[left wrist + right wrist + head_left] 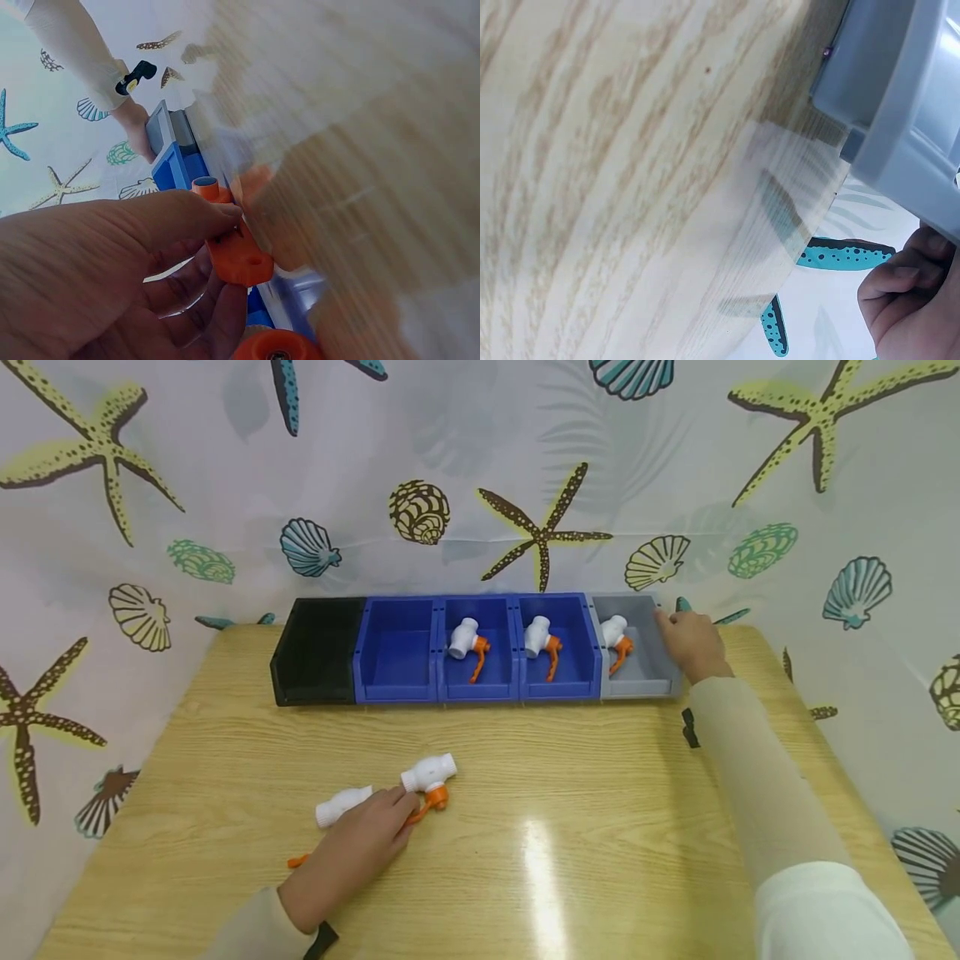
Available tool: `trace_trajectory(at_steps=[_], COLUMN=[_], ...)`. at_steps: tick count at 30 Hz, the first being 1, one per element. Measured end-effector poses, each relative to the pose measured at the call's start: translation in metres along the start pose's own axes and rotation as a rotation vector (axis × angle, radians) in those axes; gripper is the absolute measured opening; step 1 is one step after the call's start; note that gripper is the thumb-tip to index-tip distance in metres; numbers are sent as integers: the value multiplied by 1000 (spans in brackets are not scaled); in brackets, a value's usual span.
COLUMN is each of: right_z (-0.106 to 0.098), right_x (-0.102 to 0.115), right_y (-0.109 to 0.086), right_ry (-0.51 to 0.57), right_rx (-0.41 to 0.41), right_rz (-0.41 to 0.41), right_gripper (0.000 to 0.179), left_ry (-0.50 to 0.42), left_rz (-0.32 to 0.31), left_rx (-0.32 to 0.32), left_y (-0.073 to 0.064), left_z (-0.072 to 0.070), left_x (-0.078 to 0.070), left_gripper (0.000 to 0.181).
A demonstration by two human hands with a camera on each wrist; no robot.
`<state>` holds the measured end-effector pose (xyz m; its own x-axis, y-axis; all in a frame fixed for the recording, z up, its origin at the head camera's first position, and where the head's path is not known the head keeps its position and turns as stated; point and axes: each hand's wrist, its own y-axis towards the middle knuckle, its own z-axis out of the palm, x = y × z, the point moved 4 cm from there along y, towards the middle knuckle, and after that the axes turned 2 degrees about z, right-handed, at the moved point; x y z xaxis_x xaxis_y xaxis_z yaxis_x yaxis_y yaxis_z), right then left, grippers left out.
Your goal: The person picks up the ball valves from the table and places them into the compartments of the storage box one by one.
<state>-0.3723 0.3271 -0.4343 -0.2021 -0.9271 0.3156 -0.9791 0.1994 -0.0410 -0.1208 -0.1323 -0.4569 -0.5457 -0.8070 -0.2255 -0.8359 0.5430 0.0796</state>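
My left hand [358, 842] pinches the orange lever of a white plastic ball valve [430, 772] low over the table. In the left wrist view, thumb and fingertips close on the orange lever [241, 259]. A second ball valve [341, 807] lies just left of that hand, partly hidden beneath it, its orange lever end showing. At the far right, my right hand [693, 645] grips the back right rim of the grey bin [651, 687]. Its curled fingers [892, 279] show at the bin's edge in the right wrist view. One ball valve [615, 631] sits inside that bin.
Left of the grey bin stand a black bin [315, 693] and several blue bins in a row. Two blue bins each hold a ball valve [465, 637]. A patterned cloth [480, 460] hangs behind the wooden table [600, 827].
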Motion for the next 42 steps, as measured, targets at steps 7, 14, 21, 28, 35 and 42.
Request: trace_trajectory(at_steps=[7, 14, 21, 28, 35, 42], right_z=[-1, 1, 1, 2, 3, 2], right_x=[1, 1, 1, -1, -2, 0], right_y=[0, 0, 1, 1, 1, 0], right_ry=[20, 21, 18, 7, -1, 10], right_rx=[5, 12, 21, 18, -6, 9], right_rz=[14, 14, 20, 23, 26, 23], right_gripper=[71, 72, 73, 73, 73, 72], left_ry=[32, 72, 106, 171, 180, 133], left_rz=[13, 27, 42, 98, 118, 53], left_rx=[-15, -19, -34, -83, -91, -110], left_y=[1, 1, 4, 4, 4, 7], left_z=[-1, 1, 1, -6, -12, -25], left_x=[-2, -2, -4, -6, -5, 1], left_gripper=[10, 10, 11, 10, 16, 21])
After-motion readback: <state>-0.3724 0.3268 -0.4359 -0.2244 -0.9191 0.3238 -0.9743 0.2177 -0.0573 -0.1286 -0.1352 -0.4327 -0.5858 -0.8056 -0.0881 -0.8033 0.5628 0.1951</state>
